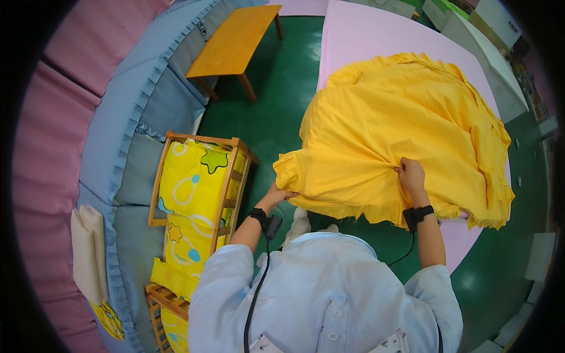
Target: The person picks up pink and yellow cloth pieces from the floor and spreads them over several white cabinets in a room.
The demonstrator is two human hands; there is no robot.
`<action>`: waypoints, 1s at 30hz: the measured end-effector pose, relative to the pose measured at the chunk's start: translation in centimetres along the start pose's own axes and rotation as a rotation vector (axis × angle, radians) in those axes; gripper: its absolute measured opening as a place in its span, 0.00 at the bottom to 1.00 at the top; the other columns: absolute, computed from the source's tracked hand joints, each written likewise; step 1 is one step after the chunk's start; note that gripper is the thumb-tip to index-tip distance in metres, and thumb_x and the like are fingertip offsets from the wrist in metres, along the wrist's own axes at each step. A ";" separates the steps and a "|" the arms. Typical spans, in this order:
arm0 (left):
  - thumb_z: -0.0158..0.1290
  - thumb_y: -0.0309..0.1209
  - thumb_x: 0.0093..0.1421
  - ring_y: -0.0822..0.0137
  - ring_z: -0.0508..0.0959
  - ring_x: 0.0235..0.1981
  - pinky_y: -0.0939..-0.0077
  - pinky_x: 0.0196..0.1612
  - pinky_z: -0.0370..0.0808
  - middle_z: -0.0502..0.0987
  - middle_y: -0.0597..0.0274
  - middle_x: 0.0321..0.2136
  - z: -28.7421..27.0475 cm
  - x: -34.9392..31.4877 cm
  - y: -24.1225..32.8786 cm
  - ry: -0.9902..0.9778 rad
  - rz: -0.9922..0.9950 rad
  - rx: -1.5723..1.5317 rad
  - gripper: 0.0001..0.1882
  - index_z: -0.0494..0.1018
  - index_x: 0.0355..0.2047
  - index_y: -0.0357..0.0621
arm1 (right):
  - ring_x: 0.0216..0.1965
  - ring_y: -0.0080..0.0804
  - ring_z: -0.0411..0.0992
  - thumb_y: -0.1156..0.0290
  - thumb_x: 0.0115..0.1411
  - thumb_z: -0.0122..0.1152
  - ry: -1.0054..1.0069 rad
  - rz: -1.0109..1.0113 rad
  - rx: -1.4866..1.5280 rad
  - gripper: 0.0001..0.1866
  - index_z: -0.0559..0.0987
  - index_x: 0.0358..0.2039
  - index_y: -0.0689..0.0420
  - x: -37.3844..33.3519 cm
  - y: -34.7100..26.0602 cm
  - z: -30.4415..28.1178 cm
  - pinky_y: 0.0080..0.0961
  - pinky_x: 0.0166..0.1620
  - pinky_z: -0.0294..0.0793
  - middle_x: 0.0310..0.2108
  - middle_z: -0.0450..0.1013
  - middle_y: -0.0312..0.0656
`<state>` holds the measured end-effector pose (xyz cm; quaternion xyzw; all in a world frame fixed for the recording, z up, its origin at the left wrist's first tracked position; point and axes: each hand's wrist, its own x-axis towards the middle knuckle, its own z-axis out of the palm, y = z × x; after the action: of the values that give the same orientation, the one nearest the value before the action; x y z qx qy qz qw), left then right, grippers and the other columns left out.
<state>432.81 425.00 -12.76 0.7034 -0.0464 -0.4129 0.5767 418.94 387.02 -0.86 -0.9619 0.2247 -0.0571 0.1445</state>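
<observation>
Cot: If the left hand swings wide, the cloth could catch on the rail of the wooden cot (226,203), which stands near that side with yellow bedding in it.
Left cable: The black cable (256,294) trailing from the wristband could snag or drag on the fabric if the arm reaches across.
Left hand: This hand (279,196) grips the yellow cloth (400,112) by its near left end, fingers closed on the edge; a thin hold, so a sharp pull might let the corner slip.
Shoes: The pale shoes (299,223) are partly hidden just below that hanging corner; dropped low, the fabric could be stepped on or brush the green floor (265,106).
Yellow cloth: It lies rumpled across the pink bench (388,29), spilling past the left edge and covering most of the near edge; uneven overhang could make it slide off.
Right hand: This hand (410,175) pinches a fold inside the near edge, with creases fanning outward; tugging there may bunch the middle rather than straighten it.
Near right corner: The bench shows bare here, while the cloth's ruffled end reaches past the right edge; one-sided pulling could skew it further.
</observation>
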 end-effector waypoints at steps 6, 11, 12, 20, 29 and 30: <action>0.59 0.21 0.43 0.70 0.72 0.38 0.79 0.33 0.71 0.70 0.68 0.41 -1.8 1.6 -0.4 -0.056 -0.085 0.109 0.34 0.59 0.51 0.46 | 0.28 0.46 0.68 0.71 0.46 0.60 0.098 -0.023 0.128 0.07 0.73 0.23 0.60 -1.8 -0.1 0.9 0.34 0.31 0.67 0.23 0.70 0.48; 0.57 0.21 0.45 0.70 0.71 0.42 0.78 0.38 0.71 0.69 0.68 0.44 -2.6 1.1 0.3 -0.292 -0.059 -0.179 0.33 0.58 0.52 0.48 | 0.33 0.45 0.67 0.70 0.47 0.58 0.078 -0.008 0.098 0.08 0.73 0.25 0.60 -4.0 1.0 0.7 0.34 0.35 0.67 0.28 0.70 0.47; 0.57 0.21 0.46 0.69 0.71 0.43 0.78 0.40 0.71 0.68 0.68 0.45 -3.4 1.0 0.8 -0.419 -0.049 -0.229 0.33 0.57 0.53 0.49 | 0.36 0.44 0.67 0.69 0.47 0.58 0.059 0.017 0.064 0.09 0.74 0.29 0.59 -4.3 0.8 0.3 0.35 0.39 0.66 0.31 0.70 0.46; 0.50 0.38 0.57 0.66 0.68 0.46 0.69 0.46 0.67 0.67 0.64 0.44 -8.5 3.3 5.0 -0.030 -0.015 -0.240 0.27 0.55 0.54 0.52 | 0.52 0.40 0.59 0.65 0.48 0.59 0.103 0.011 -0.077 0.24 0.67 0.47 0.55 -5.6 -4.3 -0.4 0.41 0.55 0.52 0.49 0.63 0.45; 0.47 0.36 0.59 0.71 0.73 0.33 0.77 0.37 0.72 0.71 0.63 0.33 -9.7 1.0 6.4 0.274 0.149 -0.422 0.13 0.66 0.42 0.46 | 0.52 0.46 0.59 0.65 0.48 0.59 0.062 -0.156 0.178 0.26 0.66 0.48 0.56 -2.6 -8.9 4.0 0.39 0.53 0.56 0.50 0.61 0.50; 0.48 0.35 0.58 0.70 0.73 0.33 0.77 0.37 0.72 0.71 0.63 0.32 -9.6 1.4 6.3 0.274 0.128 -0.427 0.13 0.67 0.42 0.46 | 0.51 0.47 0.60 0.65 0.48 0.59 0.073 -0.182 0.150 0.25 0.66 0.48 0.57 -2.1 -8.9 5.0 0.39 0.52 0.58 0.49 0.62 0.50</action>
<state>442.40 429.61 -8.14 0.6105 0.0759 -0.2771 0.7381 421.67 396.89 -2.99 -0.9622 0.1365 -0.1217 0.2018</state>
